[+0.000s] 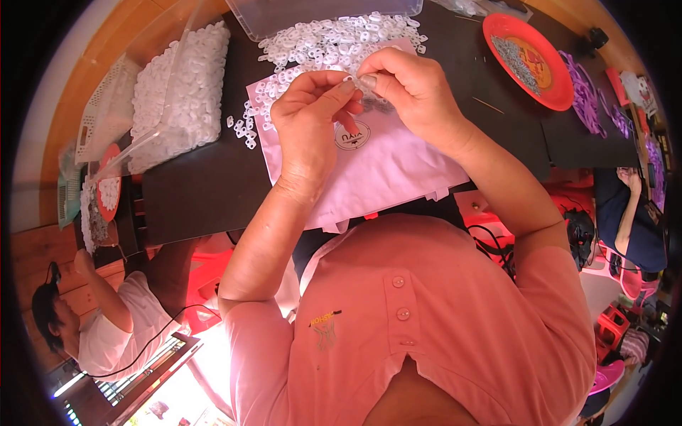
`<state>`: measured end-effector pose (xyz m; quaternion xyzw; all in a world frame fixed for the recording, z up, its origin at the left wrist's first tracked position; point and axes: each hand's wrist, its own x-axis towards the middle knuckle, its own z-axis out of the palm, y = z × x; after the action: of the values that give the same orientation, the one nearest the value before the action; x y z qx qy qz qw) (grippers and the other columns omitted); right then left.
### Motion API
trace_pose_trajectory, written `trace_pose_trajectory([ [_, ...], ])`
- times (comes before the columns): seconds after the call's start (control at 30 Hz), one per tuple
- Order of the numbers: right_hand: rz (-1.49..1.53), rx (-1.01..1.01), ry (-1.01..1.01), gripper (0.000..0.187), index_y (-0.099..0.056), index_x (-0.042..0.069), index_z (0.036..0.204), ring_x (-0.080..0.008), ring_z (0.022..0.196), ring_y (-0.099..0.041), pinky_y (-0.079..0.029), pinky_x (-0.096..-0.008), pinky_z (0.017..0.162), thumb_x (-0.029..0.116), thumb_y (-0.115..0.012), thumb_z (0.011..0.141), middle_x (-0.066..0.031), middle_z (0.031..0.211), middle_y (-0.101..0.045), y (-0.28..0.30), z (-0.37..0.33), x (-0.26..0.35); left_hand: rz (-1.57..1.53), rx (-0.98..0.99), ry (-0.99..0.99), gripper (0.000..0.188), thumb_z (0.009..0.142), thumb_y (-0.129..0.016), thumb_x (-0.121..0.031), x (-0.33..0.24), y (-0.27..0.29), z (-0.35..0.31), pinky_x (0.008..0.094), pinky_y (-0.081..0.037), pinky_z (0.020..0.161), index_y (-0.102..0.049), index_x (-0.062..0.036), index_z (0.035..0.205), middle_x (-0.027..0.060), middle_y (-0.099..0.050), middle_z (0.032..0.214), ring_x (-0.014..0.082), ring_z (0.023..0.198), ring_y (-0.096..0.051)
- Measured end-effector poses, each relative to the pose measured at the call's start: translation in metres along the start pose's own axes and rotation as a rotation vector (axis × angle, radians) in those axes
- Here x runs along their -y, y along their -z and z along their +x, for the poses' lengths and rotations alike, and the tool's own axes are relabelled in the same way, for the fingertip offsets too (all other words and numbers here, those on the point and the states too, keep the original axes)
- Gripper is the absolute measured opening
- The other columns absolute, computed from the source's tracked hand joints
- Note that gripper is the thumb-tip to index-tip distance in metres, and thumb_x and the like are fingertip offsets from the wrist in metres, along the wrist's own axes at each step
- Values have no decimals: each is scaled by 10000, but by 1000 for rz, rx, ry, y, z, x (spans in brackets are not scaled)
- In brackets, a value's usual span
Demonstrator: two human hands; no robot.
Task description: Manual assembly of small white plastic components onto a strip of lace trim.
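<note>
Over a pink cloth [398, 167] on the dark table, my two hands meet at the fingertips. My left hand [309, 106] pinches a small white plastic piece [349, 79] between thumb and fingers. Close against it, the thumb and forefinger of my right hand [419, 89] are pressed together at the same piece; anything else tiny between them is too small to make out. Just beyond my hands spreads a loose pile of white plastic pieces [341, 35] with holes in them, some lying on the cloth's far left edge.
A clear container [181, 99] full of white pieces stands at the left. At the far right a red plate [561, 85] holds small grey parts beside purple straps [584, 99]. A thin stick [488, 106] lies nearby. Other people [106, 319] sit at both sides.
</note>
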<state>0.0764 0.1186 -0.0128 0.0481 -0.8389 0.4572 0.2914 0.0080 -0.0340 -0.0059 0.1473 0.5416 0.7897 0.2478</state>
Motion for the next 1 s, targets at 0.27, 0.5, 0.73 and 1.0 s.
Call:
trace_pose_trajectory([
  [0.27,-72,-61,95,120,-589,28,878,-255,616,-616,-473,-347,564,-46,-550,792,-115,728,-630,-11,-2,0,-2,-22,-43,51,854,-621,34,6,1,-4,229,-449,467,-608,40,904,111,-664,766,130,596,-607],
  [0.5,18,-59,56,110,-580,23,859,-262,603,-610,-466,-358,550,-51,-540,789,-119,704,-615,-20,-4,-2,68,-41,-134,66,868,-604,36,10,4,-5,249,-460,497,-607,65,927,135,-665,813,171,637,-633],
  [0.73,-100,-65,124,113,-569,39,890,-284,650,-616,-473,-367,580,-30,-554,803,-113,759,-625,-12,-2,-5,82,-22,-84,114,870,-616,16,8,4,-2,237,-455,498,-625,73,969,128,-668,820,165,643,-633],
  [1.0,-214,-55,210,137,-570,64,908,-290,689,-630,-484,-375,593,-12,-580,794,-89,822,-640,-10,-1,-7,67,-8,20,66,861,-641,-6,8,9,2,213,-439,478,-638,46,902,89,-662,759,116,600,-593],
])
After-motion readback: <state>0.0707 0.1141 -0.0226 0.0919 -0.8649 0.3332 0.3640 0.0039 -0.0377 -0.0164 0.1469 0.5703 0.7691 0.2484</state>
